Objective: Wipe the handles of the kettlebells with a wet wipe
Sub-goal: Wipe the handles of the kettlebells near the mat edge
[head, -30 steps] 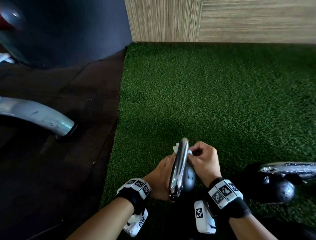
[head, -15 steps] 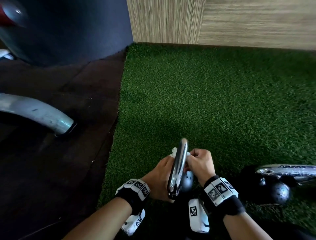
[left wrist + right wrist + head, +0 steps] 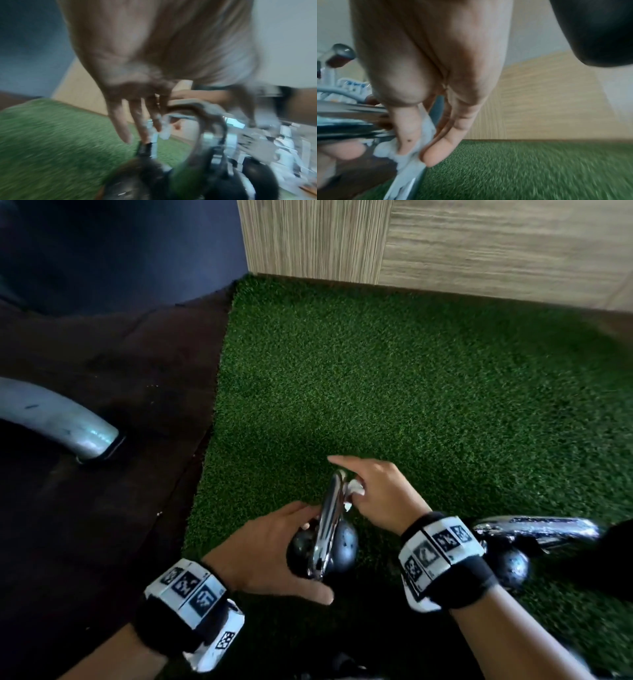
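Observation:
A small kettlebell with a chrome handle and a dark ball stands on green turf. My right hand pinches a white wet wipe against the handle's right side near its top, index finger stretched out over it. The right wrist view shows thumb and fingers squeezing the wipe beside the handle. My left hand lies against the left side of the handle and ball, fingers fairly straight and thumb spread below. A second kettlebell sits just right of my right wrist.
Dark flooring borders the turf on the left, with a curved grey metal tube ending on it. A wood-panelled wall closes the far side, and a dark blue surface stands at the far left.
My left hand's fingers have uncurled from the handle and now lie lower against the ball. My right index finger has stretched out, the wipe still at the handle.

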The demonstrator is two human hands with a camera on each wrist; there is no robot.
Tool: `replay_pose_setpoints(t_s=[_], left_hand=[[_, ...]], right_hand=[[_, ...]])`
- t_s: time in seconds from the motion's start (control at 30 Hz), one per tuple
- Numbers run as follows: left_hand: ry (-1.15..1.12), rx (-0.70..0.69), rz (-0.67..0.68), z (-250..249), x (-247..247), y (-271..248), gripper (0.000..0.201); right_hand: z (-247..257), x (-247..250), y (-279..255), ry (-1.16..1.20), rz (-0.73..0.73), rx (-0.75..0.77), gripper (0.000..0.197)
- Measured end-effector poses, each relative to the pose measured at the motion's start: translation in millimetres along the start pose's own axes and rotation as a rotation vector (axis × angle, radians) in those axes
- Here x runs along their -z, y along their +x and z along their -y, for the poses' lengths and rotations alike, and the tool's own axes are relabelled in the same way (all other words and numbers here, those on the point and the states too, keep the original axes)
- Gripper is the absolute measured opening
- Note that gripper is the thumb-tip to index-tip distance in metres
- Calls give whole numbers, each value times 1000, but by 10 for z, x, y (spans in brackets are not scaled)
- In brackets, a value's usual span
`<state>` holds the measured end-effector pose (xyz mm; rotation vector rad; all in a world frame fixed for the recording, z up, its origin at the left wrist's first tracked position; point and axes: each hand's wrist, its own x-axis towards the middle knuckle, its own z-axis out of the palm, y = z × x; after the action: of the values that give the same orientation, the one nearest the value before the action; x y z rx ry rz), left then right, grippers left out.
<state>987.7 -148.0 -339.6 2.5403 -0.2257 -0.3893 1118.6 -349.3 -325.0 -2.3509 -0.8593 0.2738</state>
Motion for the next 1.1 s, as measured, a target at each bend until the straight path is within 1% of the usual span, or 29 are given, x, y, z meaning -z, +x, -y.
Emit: replay_pose_setpoints(t_s=[0.03, 0.07, 0.1, 0.13, 0.17, 0.23, 0.33, 0.4, 0.43, 0.5, 0.6, 0.73, 0.8, 0.87, 0.93, 0.97, 1.0, 1.03, 1.1], left_hand=[[53, 3, -89, -86, -10, 11, 103], [91, 13, -158, -163, -23, 36, 89], [107, 30, -196, -225, -29, 63, 76], [100, 48, -204, -269, -32, 84, 66], [87, 67, -184, -295, -26, 99, 61], [97, 94, -108, -301, 44, 109, 63], [220, 105, 22, -229, 264, 154, 74], [305, 108, 81, -161, 427, 202, 76], [346, 101, 84, -137, 500, 225, 75], [399, 69, 65, -119, 593, 255, 73], [402, 44, 43, -119, 634, 243, 66], [376, 41, 20, -113, 634, 193, 62], [376, 48, 16, -135, 644, 165, 61], [428, 53, 11, -222, 650, 126, 56], [494, 12, -30, -376, 637, 102, 48], [498, -22, -69, -488, 616, 102, 48], [477, -55, -114, -622, 581, 111, 51], [429, -86, -158, -785, 535, 139, 50], [297, -135, -206, -1139, 401, 241, 41]], right_hand=[[26, 29, 32, -66, 72, 15, 72], [54, 41, 46, -124, 111, 18, 75], [72, 45, 49, -152, 119, 16, 74], [88, 41, 42, -164, 111, 16, 71], [97, 34, 21, -171, 94, 22, 68], [99, 35, -43, -174, 77, 26, 64], [66, 113, -164, -195, 100, -16, 65], [73, 173, -267, -227, 129, -43, 58], [94, 192, -323, -243, 131, -46, 51], [152, 212, -434, -266, 134, -47, 38], [223, 211, -554, -259, 148, -64, 35], [254, 193, -636, -261, 148, -85, 26], [254, 174, -644, -271, 152, -85, 24], [243, 187, -661, -261, 172, -82, 31], [200, 288, -713, -221, 213, -96, 50], [171, 383, -766, -170, 207, -105, 56], [140, 505, -831, -109, 177, -113, 57], [103, 656, -908, -67, 129, -123, 52], [-18, 1020, -1080, -56, -12, -157, 34]])
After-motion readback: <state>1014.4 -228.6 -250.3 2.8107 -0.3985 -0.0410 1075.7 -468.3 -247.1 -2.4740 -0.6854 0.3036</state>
